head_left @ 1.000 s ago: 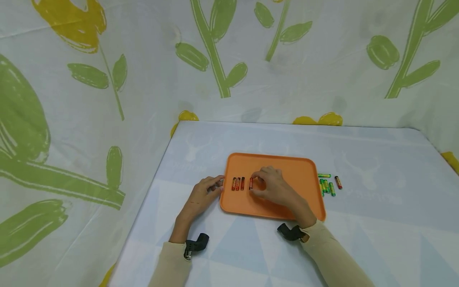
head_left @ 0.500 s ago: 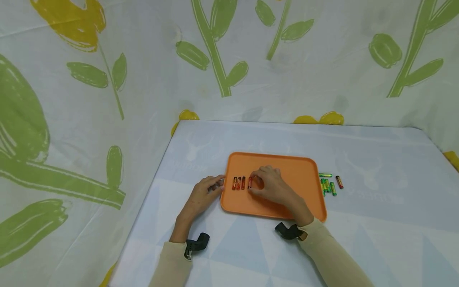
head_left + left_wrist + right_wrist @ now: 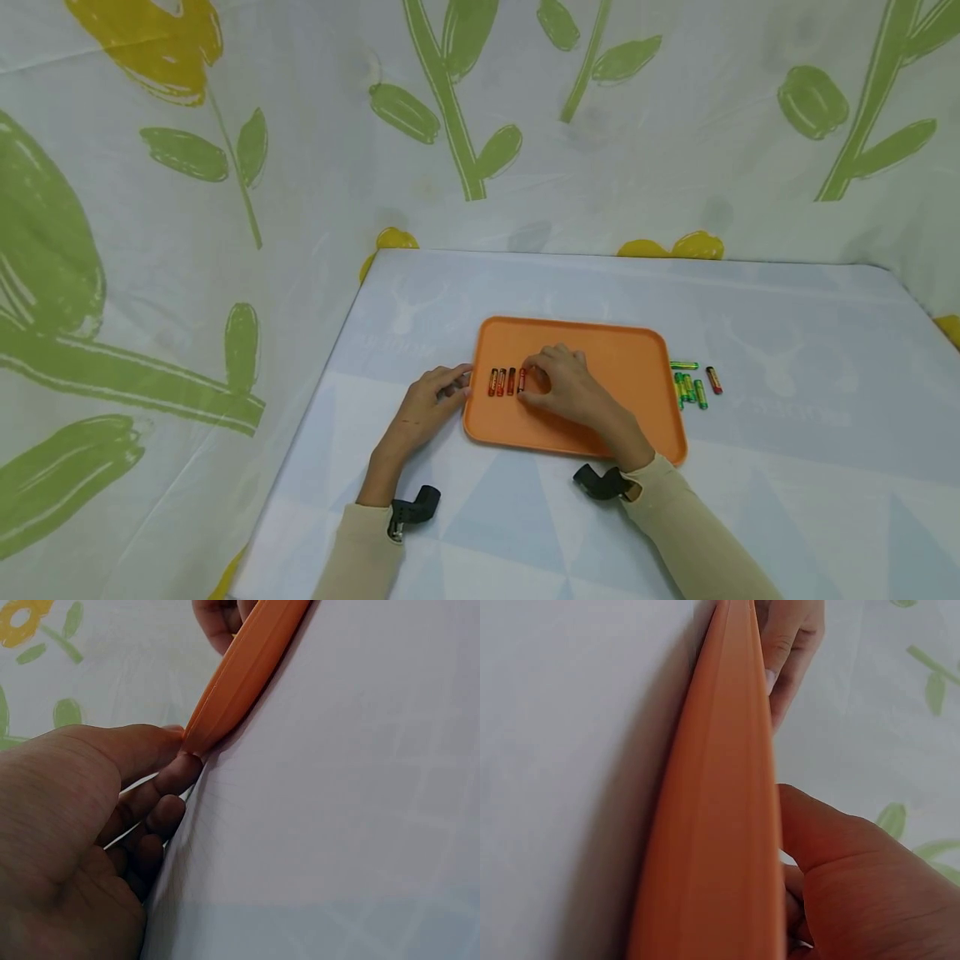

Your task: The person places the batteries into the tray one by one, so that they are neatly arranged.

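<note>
An orange tray lies on the table. Three red-and-black batteries lie side by side in its left part, their long sides facing each other. Just right of that row, my right hand pinches a fourth-in-line red battery by its ends, thumb at the near end and forefinger at the far end. My left hand holds the tray's left rim; in the left wrist view the thumb lies at the rim's top and a finger sits under it. In the right wrist view the tray wall hides the batteries.
Several green batteries lie on the table by the tray's right edge, with one red battery just beyond them. A patterned cloth covers the table. Curtains with leaf prints hang behind and at the left.
My right hand has slid the red battery leftward, narrowing the gap to the row of three. The left hand stays at the tray's rim.
</note>
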`<state>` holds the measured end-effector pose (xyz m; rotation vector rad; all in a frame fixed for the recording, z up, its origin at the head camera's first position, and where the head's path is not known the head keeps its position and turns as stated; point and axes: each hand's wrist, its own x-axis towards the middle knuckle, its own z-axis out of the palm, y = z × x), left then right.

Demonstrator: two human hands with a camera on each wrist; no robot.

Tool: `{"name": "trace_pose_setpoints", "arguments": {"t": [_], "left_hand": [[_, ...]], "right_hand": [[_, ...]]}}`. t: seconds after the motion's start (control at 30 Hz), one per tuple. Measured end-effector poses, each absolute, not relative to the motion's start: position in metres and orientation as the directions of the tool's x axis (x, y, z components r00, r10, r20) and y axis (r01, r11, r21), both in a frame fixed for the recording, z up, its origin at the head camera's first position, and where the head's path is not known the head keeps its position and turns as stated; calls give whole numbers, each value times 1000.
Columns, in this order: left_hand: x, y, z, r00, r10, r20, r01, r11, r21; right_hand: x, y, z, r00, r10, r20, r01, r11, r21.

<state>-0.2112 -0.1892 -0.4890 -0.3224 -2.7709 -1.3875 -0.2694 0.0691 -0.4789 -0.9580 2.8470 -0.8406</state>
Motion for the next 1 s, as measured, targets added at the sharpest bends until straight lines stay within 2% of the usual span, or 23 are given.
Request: {"name": "trace_pose_setpoints", "arguments": {"t": [0.43, 0.63, 1.0], "left_hand": [[-216, -186, -492, -971, 201, 129, 224, 589, 776], [-214, -189, -492, -977, 181, 112, 199, 592, 781], [-213, -190, -493, -981, 167, 103, 184, 598, 780]], "right_hand": [[-260, 82, -466, -825, -545, 151, -539, 679, -498], [-253, 92, -454, -808, -559, 186, -567, 656, -498], [-244, 137, -445, -820, -521, 236, -567, 687, -453]]}}
